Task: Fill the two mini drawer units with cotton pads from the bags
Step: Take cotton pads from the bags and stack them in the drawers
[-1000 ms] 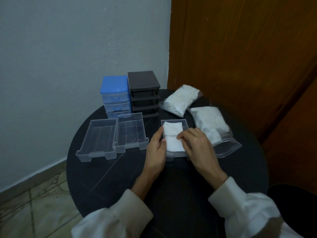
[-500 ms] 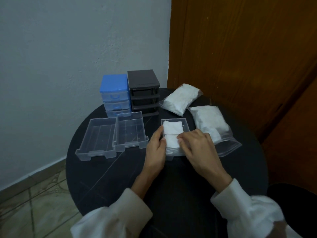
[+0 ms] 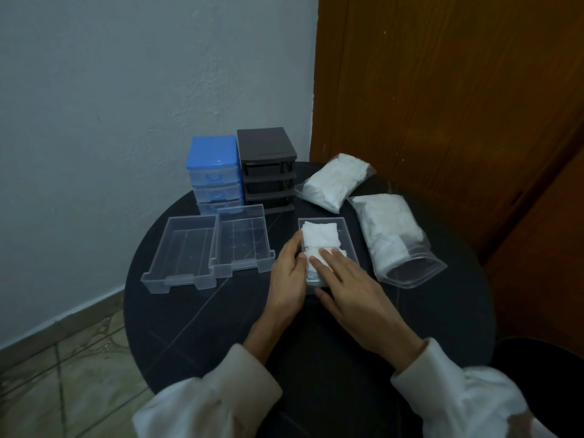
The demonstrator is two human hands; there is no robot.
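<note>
A clear drawer (image 3: 343, 230) lies on the round black table (image 3: 189, 327), holding stacked white cotton pads (image 3: 320, 237). My left hand (image 3: 289, 279) rests against the drawer's left wall, thumb touching the pads. My right hand (image 3: 350, 286) lies flat on the near pads, fingers straight, pressing them down. Two empty clear drawers (image 3: 186, 252) (image 3: 241, 241) sit to the left. The blue drawer unit (image 3: 213, 172) and the dark drawer unit (image 3: 267, 165), its slots empty, stand at the back. An open bag of pads (image 3: 390, 235) lies on the right, a second bag (image 3: 335, 181) behind it.
A pale wall runs behind and to the left of the table; a brown wooden door stands at the back right. Tiled floor shows at lower left. A dark seat edge (image 3: 543, 368) appears at lower right.
My right hand has flattened and slid forward over the near pads, from curled fingertips to straight fingers pressing down. My left hand has stayed at the drawer's left side.
</note>
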